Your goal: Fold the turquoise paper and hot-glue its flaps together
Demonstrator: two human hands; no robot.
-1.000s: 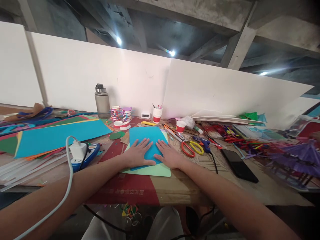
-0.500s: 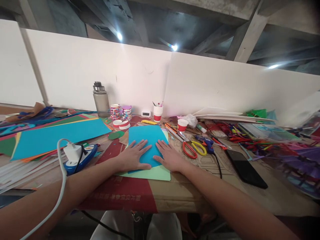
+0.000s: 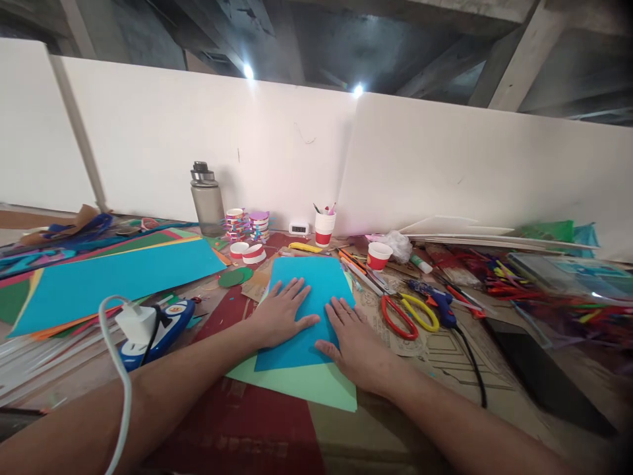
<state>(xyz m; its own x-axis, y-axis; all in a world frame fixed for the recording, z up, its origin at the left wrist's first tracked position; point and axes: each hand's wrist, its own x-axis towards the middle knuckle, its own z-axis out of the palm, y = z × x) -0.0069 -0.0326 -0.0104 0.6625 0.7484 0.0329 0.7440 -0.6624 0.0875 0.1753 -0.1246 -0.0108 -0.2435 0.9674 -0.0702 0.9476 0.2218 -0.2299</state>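
Observation:
A sheet of blue paper lies in front of me over a light green sheet, which shows along the near edge and a little at the right. My left hand rests flat on the left part of the blue sheet, fingers spread. On its right edge lies my right hand, also flat, with the fingers a little apart and the thumb pointing inward. Neither hand grips anything. Scissors with one red and one yellow handle lie to the right of my right hand.
At left are a power strip with a white charger and a stack of coloured paper. Behind stand a bottle, a pen cup and a paper cup. A glue gun and a phone lie right.
The view has tilted down and moved closer, so the table things appear larger and lower. Both hands stay flat on the blue sheet, with slightly more of the green sheet showing at the near edge.

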